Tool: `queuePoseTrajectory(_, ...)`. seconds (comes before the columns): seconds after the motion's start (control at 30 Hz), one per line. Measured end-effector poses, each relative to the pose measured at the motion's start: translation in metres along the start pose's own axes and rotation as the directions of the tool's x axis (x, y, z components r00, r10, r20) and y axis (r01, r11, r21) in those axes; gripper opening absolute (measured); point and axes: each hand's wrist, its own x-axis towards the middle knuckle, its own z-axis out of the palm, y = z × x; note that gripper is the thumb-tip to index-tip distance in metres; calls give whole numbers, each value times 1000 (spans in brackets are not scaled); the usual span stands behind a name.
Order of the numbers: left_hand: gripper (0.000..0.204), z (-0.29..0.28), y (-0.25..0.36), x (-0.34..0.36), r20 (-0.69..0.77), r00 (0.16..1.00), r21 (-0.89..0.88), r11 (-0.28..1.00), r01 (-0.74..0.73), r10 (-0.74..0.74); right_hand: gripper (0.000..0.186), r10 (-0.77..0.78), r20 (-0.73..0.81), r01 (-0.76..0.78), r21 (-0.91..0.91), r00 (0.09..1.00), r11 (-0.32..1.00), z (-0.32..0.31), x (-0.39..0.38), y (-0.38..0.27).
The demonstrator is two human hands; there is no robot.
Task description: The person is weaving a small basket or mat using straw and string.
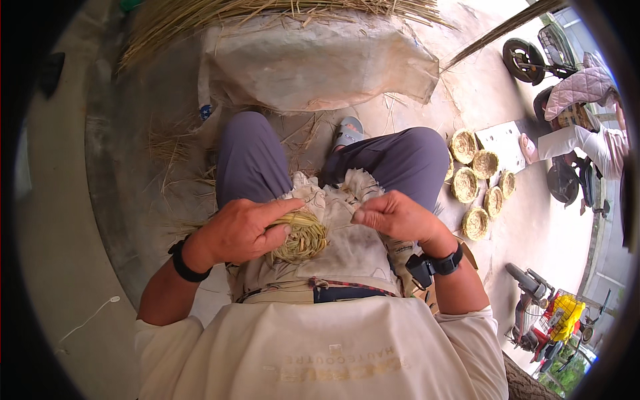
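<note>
A small coil of woven straw, round and greenish yellow, rests over my lap. My left hand grips its left side, with the thumb on the coil and the forefinger stretched along its far edge. To the right and apart from the coil, my right hand is pinched, thumb against the fingers. Whatever lies in that pinch is too small to make out. Beneath both hands spreads a stained, pale cloth apron with frayed edges.
Beyond my knees, long straw stalks lie on a pale sheet. Several straw baskets sit on the floor at right. Farther right are a seated person, a parked bike and a red scooter. Loose straw litters the floor.
</note>
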Motion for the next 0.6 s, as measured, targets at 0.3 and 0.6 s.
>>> queuePoseTrajectory(0.3, 41, 15, -8, 8, -49, 986, 205, 968, -145, 158, 36, -90, -126, 146, 954, 988, 262, 18, 61, -18)
queuePoseTrajectory(0.6, 30, 17, -20, -2, 28, 997, 78, 994, -72, 70, 46, -199, 23, 201, -126, 980, 972, 36, 53, -40)
